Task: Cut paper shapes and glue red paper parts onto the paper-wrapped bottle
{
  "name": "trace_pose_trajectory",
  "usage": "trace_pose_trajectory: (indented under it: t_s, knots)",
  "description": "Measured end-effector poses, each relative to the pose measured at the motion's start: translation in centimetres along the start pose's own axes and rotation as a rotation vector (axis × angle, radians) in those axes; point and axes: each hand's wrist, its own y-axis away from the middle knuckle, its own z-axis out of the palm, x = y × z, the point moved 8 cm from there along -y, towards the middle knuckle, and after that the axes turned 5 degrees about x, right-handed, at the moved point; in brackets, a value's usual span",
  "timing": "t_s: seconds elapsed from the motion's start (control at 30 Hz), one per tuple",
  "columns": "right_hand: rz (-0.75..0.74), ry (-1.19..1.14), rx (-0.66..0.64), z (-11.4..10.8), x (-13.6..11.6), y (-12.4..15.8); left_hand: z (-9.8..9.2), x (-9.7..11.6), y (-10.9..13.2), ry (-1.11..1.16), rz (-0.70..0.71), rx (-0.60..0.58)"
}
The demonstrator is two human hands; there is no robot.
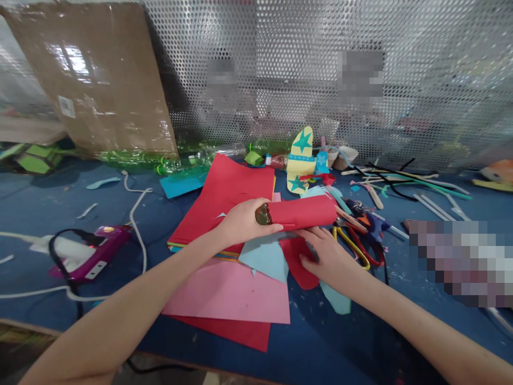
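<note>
My left hand is closed around the end of a bottle of dark, see-through plastic. Red paper is wrapped round most of the bottle, which lies sideways above the table. My right hand has its fingers apart, with fingertips at the lower edge of the red wrap; whether they press on it I cannot tell. Below its thumb lies a cut red paper piece. Light blue paper scraps lie under the bottle. A stack of red sheets and a pink sheet are beneath my left hand.
Scissors with yellow handles and red handles lie right of my right hand. A purple power strip with cables is at left. Green plastic bottles, a yellow starred paper shape and a cardboard sheet line the mesh wall.
</note>
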Motion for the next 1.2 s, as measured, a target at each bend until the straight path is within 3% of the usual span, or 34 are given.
trace_pose_trajectory:
  t_s: [0.2, 0.33, 0.47, 0.8, 1.03, 1.2]
  knots:
    - [0.027, -0.138, -0.006, -1.9, 0.1, -0.8, 0.1, 0.0, 0.0, -0.041, 0.040, -0.001]
    - [0.042, -0.241, 0.152, -3.5, -0.1, -1.3, 0.1, 0.3, -0.1, -0.012, 0.076, -0.016]
    - [-0.005, -0.113, 0.270, -3.8, -0.5, -2.1, 0.2, 0.6, -0.1, 0.015, 0.107, -0.028]
    - [-0.299, 0.069, 0.148, -2.4, -2.0, -3.3, 0.2, 0.7, 0.0, 0.004, 0.133, -0.011]
    - [-0.399, 0.297, 0.246, -2.4, -2.8, -2.7, 0.2, 0.6, 0.1, 0.007, 0.105, 0.028]
    - [-0.508, 0.313, 0.202, -1.8, -3.1, -2.1, 0.3, 0.4, 0.0, -0.006, 0.103, 0.030]
